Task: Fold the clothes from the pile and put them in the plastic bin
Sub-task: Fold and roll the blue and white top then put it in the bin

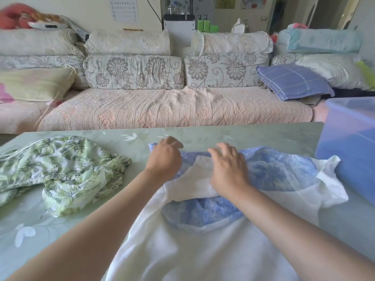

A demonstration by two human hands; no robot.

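Note:
A blue-and-white garment (274,175) lies spread on the table in front of me, its white lower part (203,250) reaching toward me. My left hand (165,159) rests at its far left corner, fingers bent over the cloth edge. My right hand (229,169) lies on a folded white flap near the middle, fingers loosely bent. Whether either hand pinches the cloth is unclear. A crumpled green leaf-print garment (60,171) lies on the table to the left. The translucent blue plastic bin (351,142) stands at the right edge.
The table wears a pale green floral cloth (253,136). Behind it runs a long sofa (162,110) with floral cushions, a blue checked pillow (292,81) and other pillows. Shelves and bottles stand along the back wall.

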